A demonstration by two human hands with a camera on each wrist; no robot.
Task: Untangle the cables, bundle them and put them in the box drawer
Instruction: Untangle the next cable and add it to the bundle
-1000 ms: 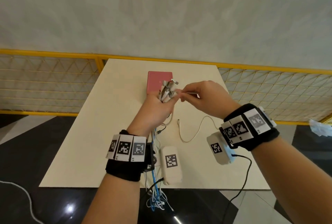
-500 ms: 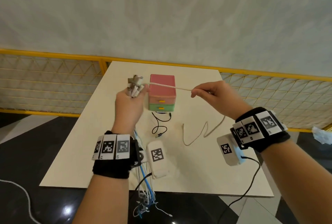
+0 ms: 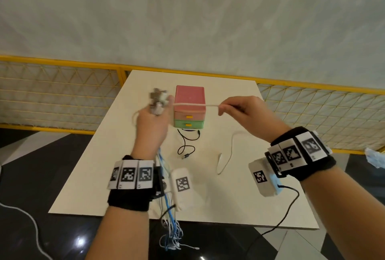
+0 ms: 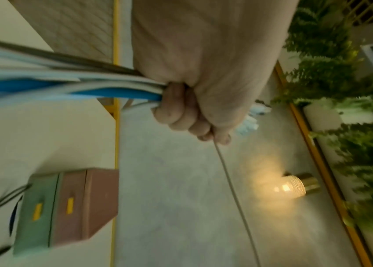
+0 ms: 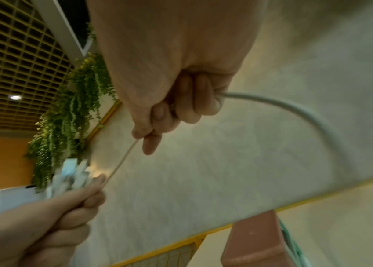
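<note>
Hands spread wider; one white cable (image 3: 189, 104) taut.

Blurred connector ends (image 3: 158, 101), type unreadable.

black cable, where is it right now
In the head view the black cable lies loose on the table, just in front of the drawer box, between the left hand and the right hand; neither hand touches it.

Surface: a cream table (image 3: 129, 134) beside a yellow mesh railing.
Far middle: a box drawer (image 3: 190, 111), pink above green.
Before it: a black cable (image 3: 185, 145), coiled loosely.
Right of that: a white cable (image 3: 226, 155) trailing on the tabletop.
</note>
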